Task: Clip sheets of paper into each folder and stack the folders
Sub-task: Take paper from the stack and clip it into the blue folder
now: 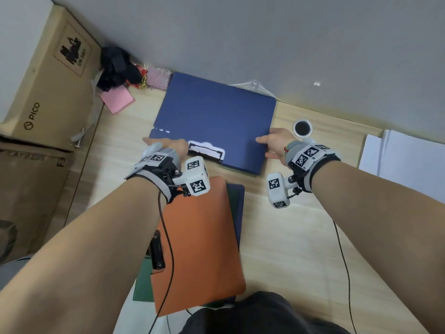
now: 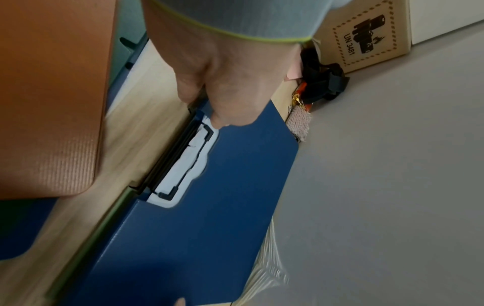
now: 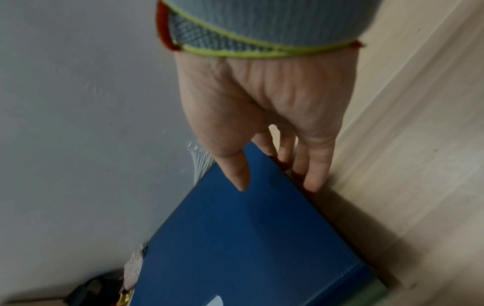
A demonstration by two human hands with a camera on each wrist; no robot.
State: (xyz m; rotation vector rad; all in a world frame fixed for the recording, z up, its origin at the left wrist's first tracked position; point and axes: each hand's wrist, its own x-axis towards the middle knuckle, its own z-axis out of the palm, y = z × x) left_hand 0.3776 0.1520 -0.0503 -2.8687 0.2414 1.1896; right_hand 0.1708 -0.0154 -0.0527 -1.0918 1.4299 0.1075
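1. Blue folder (image 1: 213, 119) is lying closed at the far side of the wooden desk (image 1: 301, 237), right up against the wall, and you've got it by both short ends. It seems to sit on top of another folder; a green edge peeks out at the near corner.
2. Your left hand (image 1: 166, 147) is clamped on the near left edge, thumb on top and fingers tucked under, just beside the clip (image 1: 206, 151) that shows through the cover's cutout.
3. Your right hand (image 1: 274, 143) grips the right edge the same way: thumb flat on the cover, fingers curled down the side.
4. Looks like you're squaring this one onto the stack. I'd keep both ends level and line up the corners with whatever's underneath before letting go, so nothing slides off.
5. Watch the clip. It's a bump, so a stack of these will probably tilt unless the clip ends are matched up.
6. Next folders are waiting near you: the orange folder (image 1: 202, 242) on top of a pile of darker ones. The white paper (image 1: 407, 162) is off to your right.
7. Hard to tell: how many folders are under the blue one, and whether sheets are really clipped inside, though something white shows at the clip. Your left fingertips are hidden under the edge.
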